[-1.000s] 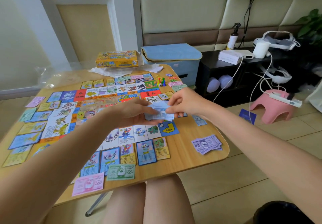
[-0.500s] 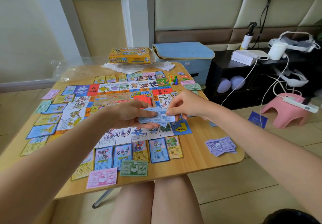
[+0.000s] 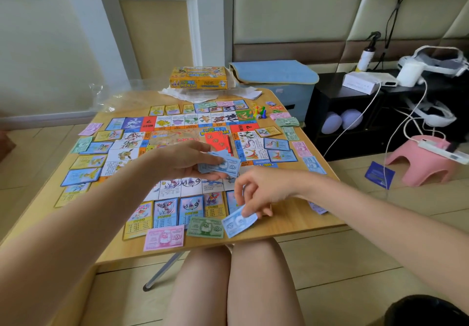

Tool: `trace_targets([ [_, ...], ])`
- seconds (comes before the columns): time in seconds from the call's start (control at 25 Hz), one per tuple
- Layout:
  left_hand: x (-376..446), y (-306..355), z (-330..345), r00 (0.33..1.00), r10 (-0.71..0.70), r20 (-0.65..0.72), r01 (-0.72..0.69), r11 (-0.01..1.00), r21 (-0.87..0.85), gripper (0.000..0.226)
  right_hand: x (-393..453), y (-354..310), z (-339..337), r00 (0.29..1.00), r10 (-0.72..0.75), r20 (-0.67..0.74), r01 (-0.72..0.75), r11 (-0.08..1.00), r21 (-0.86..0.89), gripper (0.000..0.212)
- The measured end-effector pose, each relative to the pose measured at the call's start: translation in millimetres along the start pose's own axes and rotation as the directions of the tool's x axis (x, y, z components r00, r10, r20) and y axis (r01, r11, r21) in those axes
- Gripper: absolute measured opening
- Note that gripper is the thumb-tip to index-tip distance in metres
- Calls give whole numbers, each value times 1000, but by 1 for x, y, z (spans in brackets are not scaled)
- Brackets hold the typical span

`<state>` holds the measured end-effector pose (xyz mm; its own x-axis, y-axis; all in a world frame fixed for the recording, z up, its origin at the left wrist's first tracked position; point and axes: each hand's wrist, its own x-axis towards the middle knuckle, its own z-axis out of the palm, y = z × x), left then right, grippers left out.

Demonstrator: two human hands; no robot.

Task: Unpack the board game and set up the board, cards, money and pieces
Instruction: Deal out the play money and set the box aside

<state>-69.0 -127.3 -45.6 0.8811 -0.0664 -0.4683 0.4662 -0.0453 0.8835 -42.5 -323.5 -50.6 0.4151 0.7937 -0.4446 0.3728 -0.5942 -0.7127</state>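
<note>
While gripping a small stack of blue 500 notes [image 3: 220, 166] between thumb and curled fingers, left hand [image 3: 185, 163] held above the middle of the game board [image 3: 177, 132]. Right hand [image 3: 256, 193] lower, near the front edge of the wooden table [image 3: 291, 221], fingers pinching one corner of a single blue note [image 3: 237, 223] tilted and touching the tabletop. Just left of that note, flat on the table, a green 2000 note [image 3: 205, 227] and a pink 1000 note [image 3: 164, 237] side by side. Property cards [image 3: 165, 211] laid in rows around the board on all sides. Coloured pawns [image 3: 260, 111] and a die upright at the far right corner, beside more green and pink money piles [image 3: 286, 122]. Yellow game box [image 3: 199, 76] at the far edge, resting on white paper. Pink stool [image 3: 421, 163] on the floor, well apart to the right.
</note>
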Motion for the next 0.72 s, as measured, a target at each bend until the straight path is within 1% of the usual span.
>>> trace_targets([
  [0.08,-1,1,0,1000,8,-14,-8,1000,-7,7,3,3,5,1000,7,-20,-10,986,-164,19],
  [0.16,-1,2,0,1000,12,-19,-12,1000,-14,9,5,4,6,999,3,-44,-17,948,-318,21],
  [0.2,0,2,0,1000,13,-11,-13,1000,-9,10,4,2,5,999,1,-50,-18,937,-348,23],
  [0.24,1,2,0,1000,13,-5,-13,1000,-6,12,3,0,3,998,-3,-56,-16,942,-337,24],
  [0.32,4,0,-3,1000,9,1,-9,1000,-26,15,1,-6,-10,993,-30,-117,7,980,-197,24],
  [0.36,5,-1,-5,1000,12,-2,-12,999,-42,15,3,-8,-19,981,-47,-189,26,993,-115,22],
  [0.44,8,0,-12,999,33,-24,-35,997,-64,12,12,-12,-37,925,-44,-378,55,998,18,22],
  [0.52,10,1,-20,996,65,-60,-72,989,-131,15,31,-17,-47,863,-12,-506,97,985,142,27],
  [0.6,11,4,-28,991,108,-81,-122,973,-196,19,54,-24,-49,844,-3,-536,148,962,228,27],
  [0.68,7,8,-39,980,153,-126,-177,962,-207,17,80,-33,-49,846,-43,-531,193,953,232,21],
  [0.72,4,9,-46,972,165,-170,-200,956,-216,15,92,-39,-51,844,-58,-534,215,947,237,21],
])
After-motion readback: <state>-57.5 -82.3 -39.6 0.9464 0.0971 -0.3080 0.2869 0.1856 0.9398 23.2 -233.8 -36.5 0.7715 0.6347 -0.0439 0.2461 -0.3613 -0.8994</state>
